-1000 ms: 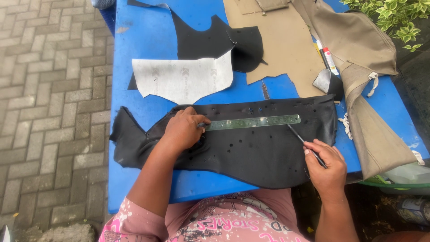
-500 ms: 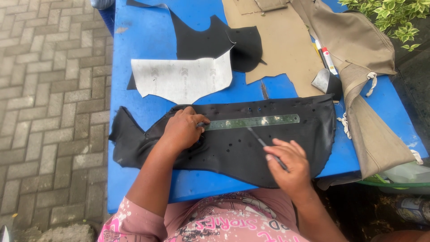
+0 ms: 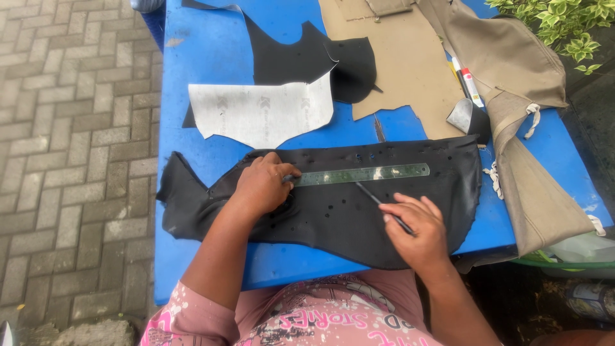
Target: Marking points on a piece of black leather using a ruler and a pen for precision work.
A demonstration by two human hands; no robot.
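A long black piece of material (image 3: 333, 221) with several small holes lies across the blue table (image 3: 205, 51). A metal ruler (image 3: 362, 174) rests on it. My left hand (image 3: 262, 184) presses down on the ruler's left end. My right hand (image 3: 416, 227) holds a thin dark pen-like tool (image 3: 375, 198), its tip touching the black material just below the ruler's middle.
A white paper pattern (image 3: 262, 115) and a second black piece (image 3: 307, 61) lie further back. Tan material (image 3: 400, 64) and a tan bag (image 3: 512, 83) cover the right side, with markers (image 3: 467, 80) and a small metal scraper (image 3: 462, 115). Brick paving is at left, plants at top right.
My right hand has moved left along the black piece, from its right end toward the ruler's middle, carrying the tool. My left hand has stayed on the ruler.
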